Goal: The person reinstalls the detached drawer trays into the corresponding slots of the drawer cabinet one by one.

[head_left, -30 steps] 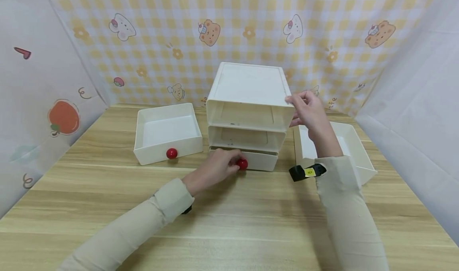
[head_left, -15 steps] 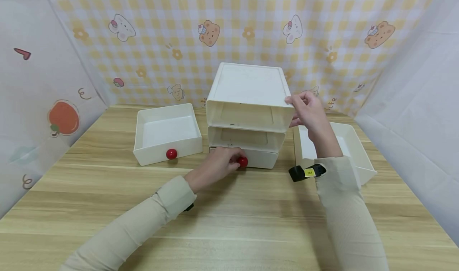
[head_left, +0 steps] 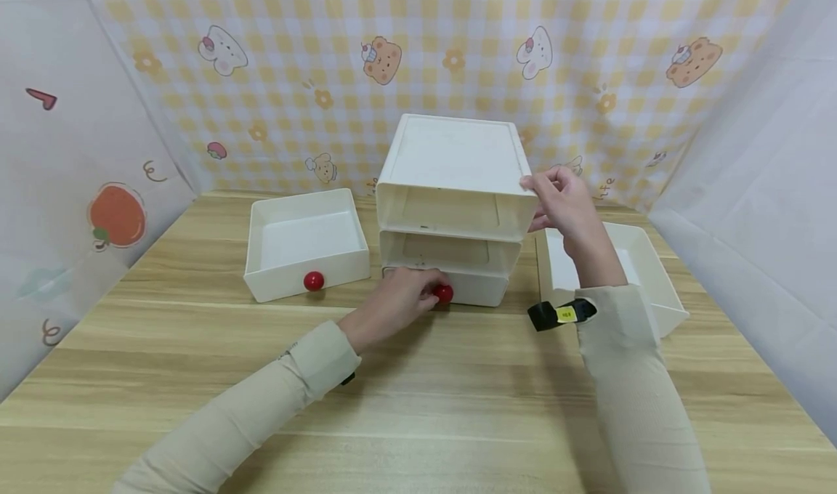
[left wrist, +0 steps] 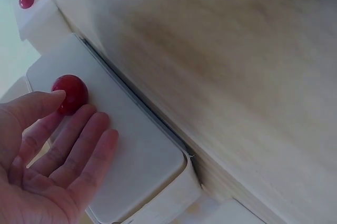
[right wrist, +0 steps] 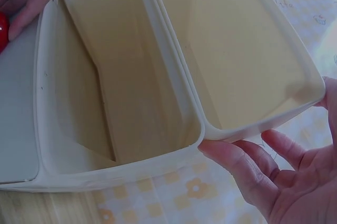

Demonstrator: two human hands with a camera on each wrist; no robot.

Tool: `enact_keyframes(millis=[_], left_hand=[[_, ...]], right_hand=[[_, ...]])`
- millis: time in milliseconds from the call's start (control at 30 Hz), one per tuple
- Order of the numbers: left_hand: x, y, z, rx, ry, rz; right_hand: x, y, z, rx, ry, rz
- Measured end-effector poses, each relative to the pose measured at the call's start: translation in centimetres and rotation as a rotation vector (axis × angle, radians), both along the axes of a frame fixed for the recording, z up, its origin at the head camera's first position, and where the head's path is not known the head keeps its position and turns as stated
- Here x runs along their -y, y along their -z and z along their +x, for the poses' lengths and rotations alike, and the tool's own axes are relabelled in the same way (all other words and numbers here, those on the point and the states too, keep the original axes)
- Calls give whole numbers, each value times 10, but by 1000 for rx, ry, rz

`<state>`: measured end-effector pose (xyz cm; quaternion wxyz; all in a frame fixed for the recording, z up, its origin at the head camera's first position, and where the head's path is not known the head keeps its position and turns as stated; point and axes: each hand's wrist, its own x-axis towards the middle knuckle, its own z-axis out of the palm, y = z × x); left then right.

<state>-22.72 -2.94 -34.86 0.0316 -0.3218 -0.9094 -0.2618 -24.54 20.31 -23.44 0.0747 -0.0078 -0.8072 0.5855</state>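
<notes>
A white three-slot cabinet [head_left: 454, 152] stands at the middle back of the wooden table [head_left: 458, 392]; its two upper slots are hollow. The bottom drawer [head_left: 477, 290] sits nearly flush in the lowest slot. My left hand [head_left: 395, 301] lies with straight fingers flat against the drawer front [left wrist: 131, 150], its thumb touching the red knob [left wrist: 71, 92]. My right hand [head_left: 562, 200] grips the cabinet's top right front corner, thumb on the top edge and fingers against the side wall [right wrist: 158, 77].
A loose white drawer [head_left: 304, 269] with a red knob [head_left: 314, 281] lies left of the cabinet. Another loose drawer [head_left: 644, 261] lies to the right, behind my right forearm. Patterned cloth walls close in the back and both sides.
The bottom drawer has slid further back into the cabinet under my left hand. My right hand has stayed on the corner.
</notes>
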Motion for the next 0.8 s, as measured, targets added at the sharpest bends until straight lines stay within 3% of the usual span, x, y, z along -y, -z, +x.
enact_keyframes(millis=[367, 600, 800], left_hand=[[2, -1, 4, 3, -24, -17], [20, -21, 15, 42, -31, 76], [48, -35, 24, -13, -109, -6]], right_hand=[[-2, 0, 0, 50, -21, -11], [-3, -1, 0, 53, -35, -24], [-3, -1, -1, 48, -21, -20]])
